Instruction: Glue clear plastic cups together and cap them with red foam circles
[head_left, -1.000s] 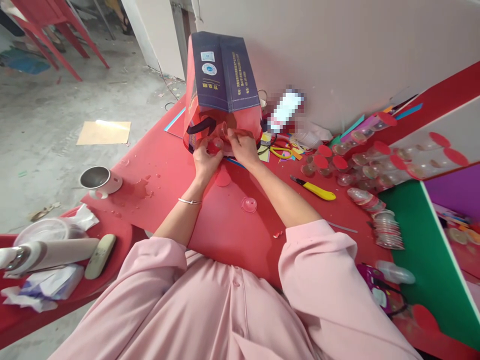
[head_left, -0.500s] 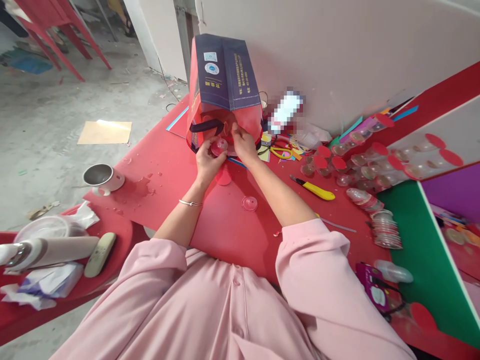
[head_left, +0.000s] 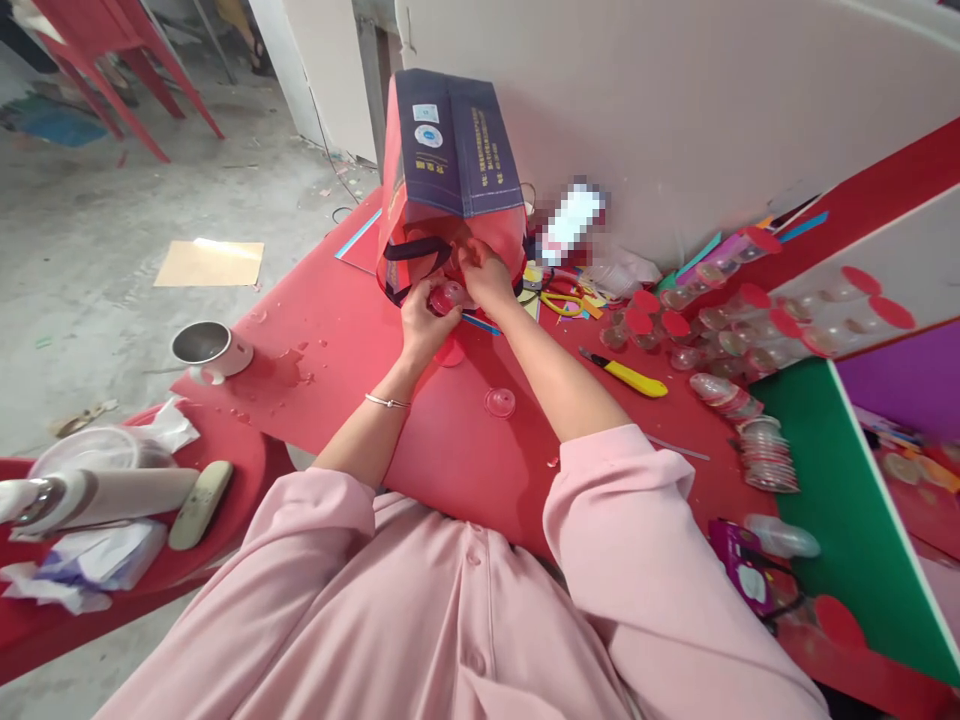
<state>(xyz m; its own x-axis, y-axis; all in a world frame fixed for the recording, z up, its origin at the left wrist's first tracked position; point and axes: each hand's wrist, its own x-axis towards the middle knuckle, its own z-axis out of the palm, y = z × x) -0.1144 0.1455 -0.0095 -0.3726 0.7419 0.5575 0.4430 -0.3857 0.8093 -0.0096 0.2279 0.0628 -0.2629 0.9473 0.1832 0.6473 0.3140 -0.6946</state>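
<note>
My left hand [head_left: 426, 318] is closed around a small clear plastic dome-shaped piece [head_left: 448, 296], just in front of the bag's mouth. Dark blue and orange-red, the bag [head_left: 459, 150] lies on its side with its opening towards me and a black strap handle [head_left: 416, 248] hanging across it. My right hand [head_left: 486, 275] reaches into that opening; its fingertips are in shade and partly hidden, so their grip is unclear. Below my left hand lies a red disc [head_left: 450, 352], partly covered. A similar clear domed piece [head_left: 499, 402] rests on the red table [head_left: 450, 450] between my forearms.
Right of the bag are a phone [head_left: 574, 222], yellow-handled pliers [head_left: 562, 303] and a yellow utility knife [head_left: 634, 378]. Clear capsules with red discs [head_left: 757, 320] and stacked clear pieces [head_left: 769, 455] line the right side. A metal mug [head_left: 210, 350] stands left, near spilled water.
My right hand has moved slightly deeper into the bag's mouth. My left hand, still holding the clear piece, has shifted a little to the right, nearer my right hand.
</note>
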